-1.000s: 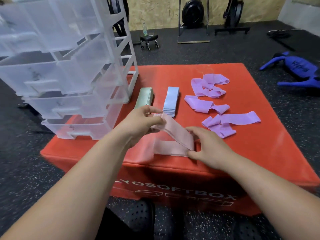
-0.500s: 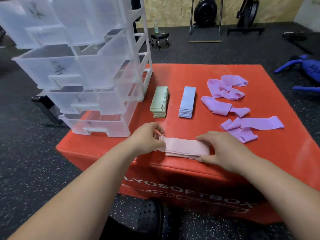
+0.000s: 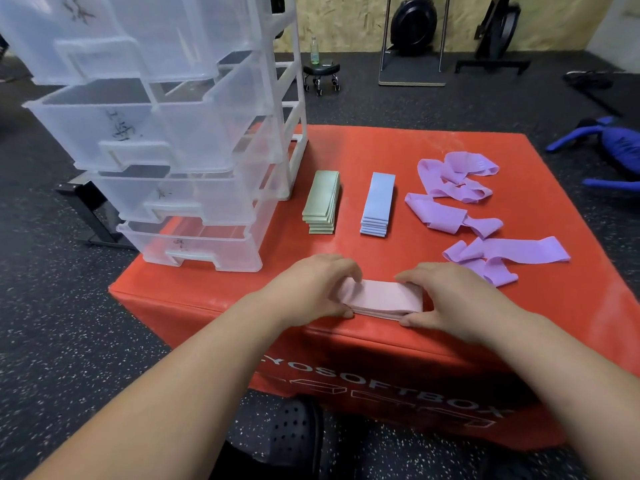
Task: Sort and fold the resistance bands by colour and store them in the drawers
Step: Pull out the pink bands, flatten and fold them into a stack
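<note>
Obs., head view. Stack of folded pale-pink elastic resistance bands (image 3: pixel 381 299) lies flat at near edge of red padded soft box (image 3: pixel 381 147). Long axis runs L–R, w/ layers visible along near side.

Left hand (image 3: pixel 311 289) covers the stack's left end. Fingers curl over the far edge, thumb presses at near edge, i.e. a pinch. Right hand (image 3: pixel 450 303) does same at right end, w/ fingers over top and thumb at near lower corner. Both grips are closed round the pink stack. Stack appears to rest on box.

Further back on box are a stack of folded sage-green bands (image 3: pixel 322 206) and a stack of folded light-blue bands (image 3: pixel 377 202). They sit side by side, apart, w/ long axes pointing away from the person.

Green stack sits just beside translucent white plastic drawer unit (image 3: pixel 173 133), which stands on box's left part. Four drawers seen, ea. pulled out some way, upper ones further. Handwritten marks on fronts are illegible.

Right of blue stack: loose lilac bands (image 3: pixel 453 188), unfolded, in three crumpled heaps. Nearest heap is close to right hand, not touching.

Misc.:
- Black speckled rubber floor (image 3: pixel 69 341).
- Black perforated clog (image 3: pixel 291 434) below box front.
- Small black wheeled stool (image 3: pixel 320 69) at back, w/ a bottle (image 3: pixel 314 50) on it.
- Blue object (image 3: pixel 620 147) on floor at right, kind unclear.
</note>
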A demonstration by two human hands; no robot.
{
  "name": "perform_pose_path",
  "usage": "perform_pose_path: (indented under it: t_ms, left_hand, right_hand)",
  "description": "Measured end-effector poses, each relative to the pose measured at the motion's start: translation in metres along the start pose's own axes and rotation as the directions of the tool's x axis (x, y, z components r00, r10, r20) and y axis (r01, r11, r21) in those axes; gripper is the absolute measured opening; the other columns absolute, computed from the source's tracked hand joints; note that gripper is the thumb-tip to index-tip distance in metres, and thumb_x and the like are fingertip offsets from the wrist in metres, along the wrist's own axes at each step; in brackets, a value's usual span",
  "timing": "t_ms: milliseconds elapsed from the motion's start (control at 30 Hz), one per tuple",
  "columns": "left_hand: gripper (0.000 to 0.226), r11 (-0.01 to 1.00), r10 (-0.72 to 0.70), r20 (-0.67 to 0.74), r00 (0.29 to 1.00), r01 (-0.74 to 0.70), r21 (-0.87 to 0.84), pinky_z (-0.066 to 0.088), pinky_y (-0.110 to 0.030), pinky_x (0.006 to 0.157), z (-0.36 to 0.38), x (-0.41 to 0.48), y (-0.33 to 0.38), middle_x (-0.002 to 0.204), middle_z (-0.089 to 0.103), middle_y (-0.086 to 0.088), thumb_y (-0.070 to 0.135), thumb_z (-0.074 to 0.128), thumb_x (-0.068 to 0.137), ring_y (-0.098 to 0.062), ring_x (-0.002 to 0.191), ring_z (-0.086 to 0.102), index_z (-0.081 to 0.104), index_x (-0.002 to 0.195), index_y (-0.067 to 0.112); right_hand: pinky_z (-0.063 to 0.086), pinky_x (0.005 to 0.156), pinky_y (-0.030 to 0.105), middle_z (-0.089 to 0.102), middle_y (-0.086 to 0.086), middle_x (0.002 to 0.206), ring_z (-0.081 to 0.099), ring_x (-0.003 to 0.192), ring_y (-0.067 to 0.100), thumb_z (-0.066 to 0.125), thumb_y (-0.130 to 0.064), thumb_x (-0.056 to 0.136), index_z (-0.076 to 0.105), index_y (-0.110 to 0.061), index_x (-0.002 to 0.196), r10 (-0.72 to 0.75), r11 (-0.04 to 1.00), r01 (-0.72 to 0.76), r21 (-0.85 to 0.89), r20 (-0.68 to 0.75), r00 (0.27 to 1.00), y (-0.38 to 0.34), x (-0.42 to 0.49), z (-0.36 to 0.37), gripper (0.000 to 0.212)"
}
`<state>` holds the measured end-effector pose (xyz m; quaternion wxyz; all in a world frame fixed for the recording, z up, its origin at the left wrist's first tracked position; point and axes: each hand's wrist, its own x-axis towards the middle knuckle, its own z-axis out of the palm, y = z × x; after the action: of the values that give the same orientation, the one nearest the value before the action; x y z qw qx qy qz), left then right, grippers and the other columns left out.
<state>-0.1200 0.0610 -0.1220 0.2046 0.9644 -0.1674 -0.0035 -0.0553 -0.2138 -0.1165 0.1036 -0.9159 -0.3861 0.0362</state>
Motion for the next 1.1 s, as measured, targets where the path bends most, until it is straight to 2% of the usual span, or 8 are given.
perform_pose_path:
  t_ms: [233, 400, 533, 633, 800, 900, 967, 1100]
  left_hand:
    - [0.050, 0.999, 0.040, -0.019, 0.999, -0.040, 0.018, 0.051, -0.033, 0.084, 0.002, -0.002, 0.001, 0.106, 0.060, 0.017, 0.056, 0.086, 0.076, -0.006, 0.099, 0.055, 0.061, 0.116, 0.039]
    - [0.037, 0.999, 0.045, -0.038, 0.998, -0.045, -0.004, 0.052, -0.041, 0.079, 0.000, -0.002, -0.003, 0.096, 0.064, 0.011, 0.050, 0.087, 0.077, -0.011, 0.090, 0.058, 0.067, 0.104, 0.034]
    - [0.037, 0.999, 0.051, -0.052, 0.997, -0.052, -0.008, 0.052, -0.040, 0.079, 0.004, -0.001, -0.003, 0.094, 0.064, 0.011, 0.048, 0.089, 0.076, -0.012, 0.090, 0.057, 0.067, 0.102, 0.033]
    - [0.037, 0.999, 0.052, -0.063, 0.997, -0.053, -0.013, 0.051, -0.039, 0.079, 0.006, 0.000, -0.004, 0.091, 0.063, 0.013, 0.047, 0.090, 0.074, -0.010, 0.087, 0.055, 0.067, 0.100, 0.034]
    - [0.037, 0.998, 0.051, -0.073, 0.996, -0.053, -0.017, 0.052, -0.041, 0.079, 0.007, -0.001, -0.004, 0.091, 0.059, 0.014, 0.046, 0.090, 0.075, -0.010, 0.088, 0.053, 0.065, 0.099, 0.033]
    - [0.043, 0.999, 0.046, -0.082, 0.996, -0.048, -0.018, 0.052, -0.042, 0.081, 0.009, -0.003, -0.004, 0.095, 0.058, 0.014, 0.052, 0.089, 0.074, -0.011, 0.090, 0.054, 0.062, 0.102, 0.033]
    - [0.051, 0.998, 0.021, -0.094, 0.995, -0.027, -0.060, 0.053, -0.042, 0.083, 0.008, -0.006, -0.001, 0.101, 0.056, 0.014, 0.061, 0.088, 0.073, -0.010, 0.092, 0.054, 0.057, 0.105, 0.035]
    - [0.063, 0.927, -0.084, -0.235, 0.968, -0.011, -0.375, 0.051, -0.039, 0.097, -0.002, -0.011, 0.022, 0.126, 0.062, 0.016, 0.050, 0.095, 0.072, -0.011, 0.116, 0.061, 0.046, 0.103, 0.024]
  right_hand:
    - [0.051, 0.088, 0.035, 0.060, -0.014, 0.116, 0.057, 0.113, 0.011, 0.077, -0.067, 0.076, 0.058, -0.040, 0.133, 0.033, 0.998, -0.032, -0.051, 0.027, 0.999, -0.003, -0.002, -0.003, 0.066]
    - [0.051, 0.085, 0.035, 0.055, -0.021, 0.114, 0.052, 0.111, 0.009, 0.073, -0.071, 0.077, 0.053, -0.049, 0.137, 0.032, 0.997, -0.026, -0.072, 0.081, 0.996, -0.004, -0.004, -0.006, 0.067]
    - [0.043, 0.088, 0.029, 0.053, -0.013, 0.116, 0.053, 0.109, 0.010, 0.069, -0.069, 0.083, 0.055, -0.044, 0.140, 0.171, 0.972, -0.191, 0.133, 0.149, 0.974, -0.008, -0.007, -0.008, 0.064]
    - [0.038, 0.083, 0.026, 0.060, -0.009, 0.111, 0.058, 0.101, 0.012, 0.065, -0.054, 0.095, 0.056, -0.032, 0.142, 0.330, 0.903, -0.360, 0.235, 0.159, 0.931, -0.012, -0.005, -0.009, 0.052]
    - [0.041, 0.064, 0.025, 0.066, -0.009, 0.080, 0.062, 0.074, 0.012, 0.083, -0.026, 0.080, 0.062, -0.026, 0.121, 0.479, 0.741, -0.484, 0.465, 0.139, 0.867, -0.024, 0.002, -0.002, 0.046]
    - [0.049, 0.064, 0.030, 0.071, -0.004, 0.080, 0.065, 0.070, 0.016, 0.078, -0.011, 0.073, 0.061, -0.029, 0.109, 0.540, 0.643, -0.442, 0.626, 0.040, 0.841, -0.037, 0.007, -0.007, 0.044]
    - [0.053, 0.067, 0.033, 0.071, -0.004, 0.086, 0.066, 0.072, 0.018, 0.076, -0.008, 0.070, 0.061, -0.032, 0.108, 0.516, 0.636, -0.340, 0.692, -0.054, 0.855, -0.046, 0.011, -0.017, 0.047]
    - [0.057, 0.072, 0.038, 0.069, 0.001, 0.094, 0.067, 0.076, 0.025, 0.074, -0.004, 0.071, 0.063, -0.034, 0.109, 0.393, 0.638, -0.143, 0.757, -0.161, 0.905, -0.067, 0.019, -0.039, 0.050]
